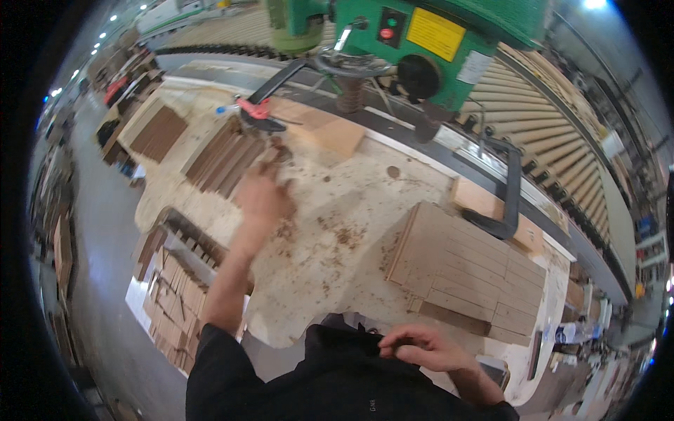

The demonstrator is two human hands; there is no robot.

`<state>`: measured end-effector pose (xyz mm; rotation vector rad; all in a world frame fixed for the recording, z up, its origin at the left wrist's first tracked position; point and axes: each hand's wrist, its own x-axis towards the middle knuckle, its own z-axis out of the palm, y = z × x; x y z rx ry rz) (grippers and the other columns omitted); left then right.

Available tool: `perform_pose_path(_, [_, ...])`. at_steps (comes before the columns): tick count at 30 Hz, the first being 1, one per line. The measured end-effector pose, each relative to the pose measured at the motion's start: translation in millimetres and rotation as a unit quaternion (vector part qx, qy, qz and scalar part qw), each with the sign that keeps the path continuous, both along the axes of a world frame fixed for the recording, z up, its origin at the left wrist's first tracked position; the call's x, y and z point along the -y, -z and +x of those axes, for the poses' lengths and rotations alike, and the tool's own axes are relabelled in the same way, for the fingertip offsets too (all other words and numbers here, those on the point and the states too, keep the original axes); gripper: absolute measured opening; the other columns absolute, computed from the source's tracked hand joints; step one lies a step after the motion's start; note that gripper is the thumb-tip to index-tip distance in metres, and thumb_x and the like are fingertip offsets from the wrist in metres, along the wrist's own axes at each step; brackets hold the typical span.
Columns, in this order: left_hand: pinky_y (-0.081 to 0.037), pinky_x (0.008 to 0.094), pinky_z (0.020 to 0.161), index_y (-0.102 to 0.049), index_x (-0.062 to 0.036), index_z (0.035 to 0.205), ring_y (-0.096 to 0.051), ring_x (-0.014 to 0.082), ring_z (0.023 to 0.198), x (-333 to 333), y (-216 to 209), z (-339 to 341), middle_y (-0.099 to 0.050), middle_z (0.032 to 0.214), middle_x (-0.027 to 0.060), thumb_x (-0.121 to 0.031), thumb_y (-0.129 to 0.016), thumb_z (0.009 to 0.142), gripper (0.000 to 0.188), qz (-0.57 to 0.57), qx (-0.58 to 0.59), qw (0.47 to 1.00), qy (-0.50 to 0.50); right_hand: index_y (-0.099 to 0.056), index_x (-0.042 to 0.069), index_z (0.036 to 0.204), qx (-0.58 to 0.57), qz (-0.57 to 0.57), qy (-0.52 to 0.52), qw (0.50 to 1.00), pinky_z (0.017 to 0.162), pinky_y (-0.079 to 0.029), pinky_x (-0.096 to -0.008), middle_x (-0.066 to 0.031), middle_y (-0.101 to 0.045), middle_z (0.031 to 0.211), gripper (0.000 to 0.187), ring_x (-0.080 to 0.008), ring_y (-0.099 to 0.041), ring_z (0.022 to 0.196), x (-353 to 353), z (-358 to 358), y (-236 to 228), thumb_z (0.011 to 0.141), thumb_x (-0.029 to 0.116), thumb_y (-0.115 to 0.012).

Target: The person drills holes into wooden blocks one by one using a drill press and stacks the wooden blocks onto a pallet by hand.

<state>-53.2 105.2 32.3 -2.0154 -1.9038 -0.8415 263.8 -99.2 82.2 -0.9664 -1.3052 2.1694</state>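
My left hand point(265, 196) reaches out over the worktable, at the near right edge of a row of brown wood strips point(223, 160). Motion smears its fingers, so I cannot tell whether they grip anything. My right hand point(425, 349) hovers close to my body by the table's front edge. Its fingers are loosely bent, the thumb stands apart from them, and nothing shows between them. Beyond it on the right lies a layered stack of flat wooden pieces point(470, 270). Wood shavings point(344, 233) are scattered on the pale tabletop between the hands.
A green drill press point(449, 42) stands over the far edge. Black clamps point(511, 189) hold wooden blocks point(319, 126) there; a red-handled tool point(254, 109) lies nearby. More wood strips point(160, 133) sit far left, others point(172, 305) below left. A roller conveyor point(540, 105) runs behind.
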Motion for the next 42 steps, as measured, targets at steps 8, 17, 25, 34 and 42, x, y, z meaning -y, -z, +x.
perform_pose_path(8, [-0.048, 0.0441, 0.082, -0.067, -0.0017, 0.098, -0.059, 0.0364, 0.097, -35.2, 43.9, -62.7, -0.061, 0.103, 0.0191, -0.021, -0.066, 0.08, 0.027, -0.193, -0.009, 0.979, -0.068, -0.061, -0.002, 0.106, 0.143, 0.232, 0.234, 0.933, 0.082, -0.048, -0.0274, -0.0069, -0.065, 0.094, 0.023, -0.0133, -0.06, 0.09, -49.4, 75.7, -71.5, 0.093, 0.017, -0.059])
perform_pose_path(17, [-0.046, 0.0437, 0.076, -0.066, -0.0055, 0.097, -0.058, 0.0344, 0.087, -66.8, 29.2, 81.6, -0.06, 0.086, 0.0143, -0.007, -0.063, 0.08, 0.018, -0.052, 0.034, 0.95, 0.306, -0.063, -0.001, 0.102, 0.091, 0.307, 0.286, 0.903, 0.074, -0.049, -0.0264, -0.0048, -0.064, 0.086, 0.026, -0.0123, -0.061, 0.08, -173.2, 136.0, -99.5, 0.094, 0.024, -0.059])
perform_pose_path(25, [-0.045, 0.0435, 0.077, -0.063, -0.0036, 0.095, -0.056, 0.0354, 0.087, -126.9, 52.8, 145.9, -0.059, 0.09, 0.0138, -0.005, -0.062, 0.079, 0.016, -0.106, -0.064, 0.922, 0.367, -0.063, 0.0, 0.108, 0.076, 0.269, 0.315, 0.907, 0.074, -0.051, -0.0247, -0.0034, -0.066, 0.088, 0.026, -0.0097, -0.062, 0.078, -221.4, 171.6, -103.1, 0.095, 0.022, -0.059])
perform_pose_path(34, [-0.046, 0.0417, 0.082, -0.063, -0.0035, 0.096, -0.056, 0.0337, 0.095, -149.7, 43.3, 146.8, -0.06, 0.096, 0.0137, 0.002, -0.059, 0.075, 0.022, -0.215, -0.087, 0.886, 0.402, -0.063, -0.001, 0.108, 0.113, 0.266, 0.322, 0.901, 0.074, -0.052, -0.0245, -0.0037, -0.066, 0.088, 0.027, -0.0095, -0.062, 0.078, -239.2, 204.4, -90.6, 0.095, 0.022, -0.057])
perform_pose_path(42, [-0.042, 0.0422, 0.084, -0.065, -0.0053, 0.095, -0.054, 0.0317, 0.098, -152.2, 49.3, 157.8, -0.057, 0.102, 0.0122, -0.001, -0.06, 0.077, 0.018, -0.016, -0.072, 0.933, 0.351, -0.062, -0.001, 0.107, 0.106, 0.24, 0.3, 0.917, 0.073, -0.051, -0.0234, -0.0044, -0.064, 0.089, 0.028, -0.0106, -0.06, 0.079, -298.0, 196.0, -83.9, 0.096, 0.024, -0.056])
